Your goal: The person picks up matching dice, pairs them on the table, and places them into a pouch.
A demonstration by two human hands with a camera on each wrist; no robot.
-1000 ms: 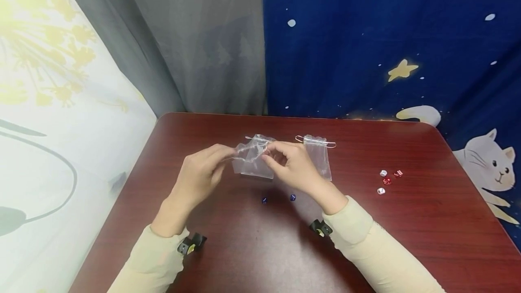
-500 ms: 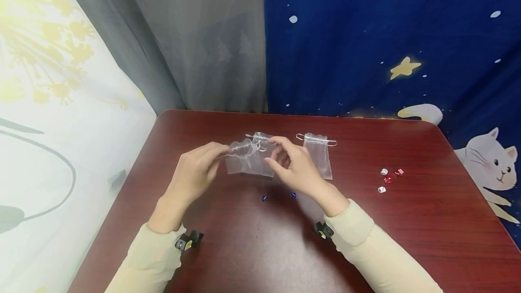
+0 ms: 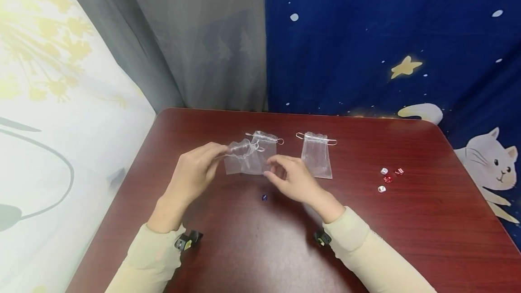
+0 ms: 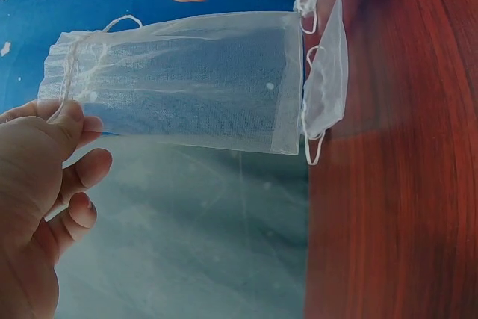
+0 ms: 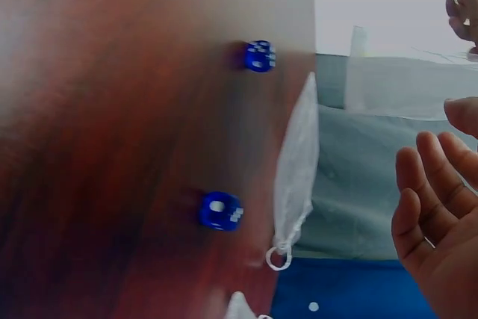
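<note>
My left hand [image 3: 197, 166] pinches a sheer white drawstring bag [image 4: 194, 84] near its gathered mouth, thumb against the cord. The bag hangs above the table and seems flat, with nothing visible inside. Behind it in the head view lies a second sheer bag [image 3: 268, 148], partly overlapped. My right hand [image 3: 295, 177] hovers just right of the held bag, its fingers loosely curved, thumb and fingertips apart, holding nothing. Two blue dice, one nearer the left [image 5: 259, 56] and another [image 5: 220, 211], rest on the table; in the head view the right hand hides one of them.
A third drawstring bag [image 3: 316, 159] lies flat right of centre. Farther right sit two white dice, the nearer one [image 3: 381, 189] apart, and two red dice, one [image 3: 399, 172] outermost. Curtains hang behind the far edge of the dark red table [image 3: 260, 257].
My right hand has let go of the held bag's mouth and come down towards me, covering one blue die. My left hand has shifted slightly left with the bag.
</note>
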